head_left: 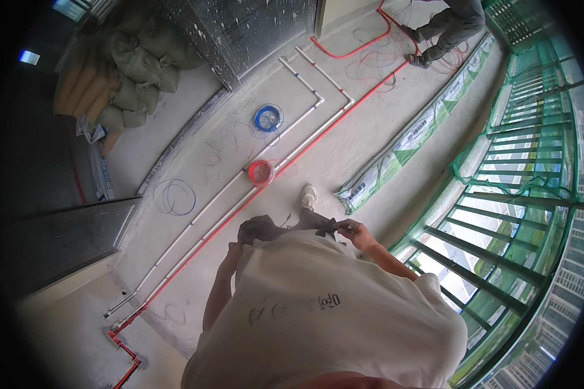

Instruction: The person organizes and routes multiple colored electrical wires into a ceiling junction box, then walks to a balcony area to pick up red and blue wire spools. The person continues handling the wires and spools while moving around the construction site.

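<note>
My right hand [352,231] is at the right of my waist, its fingers closed on a small dark strip [329,227] that looks like cloth or a strap. My left hand [235,249] is low at my left side against my dark trousers [261,229]; my shirt and the trousers hide most of its fingers. My light shirt [292,298] fills the lower middle. Ahead of me on the floor are a red coil [261,173] lying over the pipes and a blue coil [267,118] farther off.
White pipes [222,211] and a red pipe [331,122] run diagonally along the concrete floor. Loose wires [174,197] lie about. A green-and-white plastic sheet [402,152] stretches beside a green-netted railing [493,194]. Filled sacks [133,78] are piled far left. Another person [451,26] works far right.
</note>
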